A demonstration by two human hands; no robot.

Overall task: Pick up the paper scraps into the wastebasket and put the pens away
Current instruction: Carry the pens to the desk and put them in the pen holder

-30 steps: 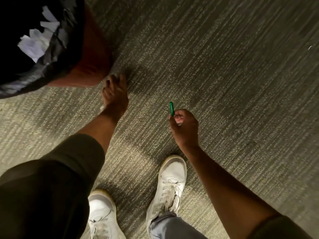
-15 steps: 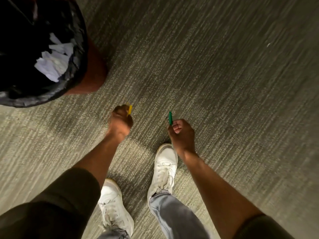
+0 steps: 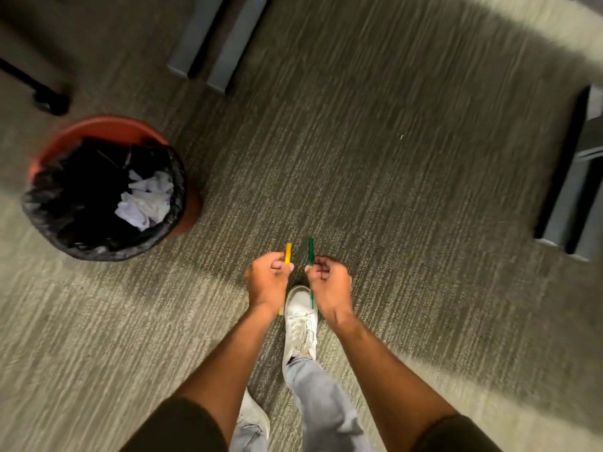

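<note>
Grey-green ribbed carpet [image 3: 408,197] fills the floor, blurred toward its edges. At left stands a round red wastebasket [image 3: 107,127] lined with a black plastic bag [image 3: 65,203], crumpled white paper scraps [image 3: 146,200] lying inside. Near the middle, above a white sneaker [image 3: 300,318], the left hand [image 3: 267,282] is clenched around a yellow pen [image 3: 287,253]. Just beside it, the right hand [image 3: 329,283] grips a green pen [image 3: 310,251]. Both pens point away from the person.
</note>
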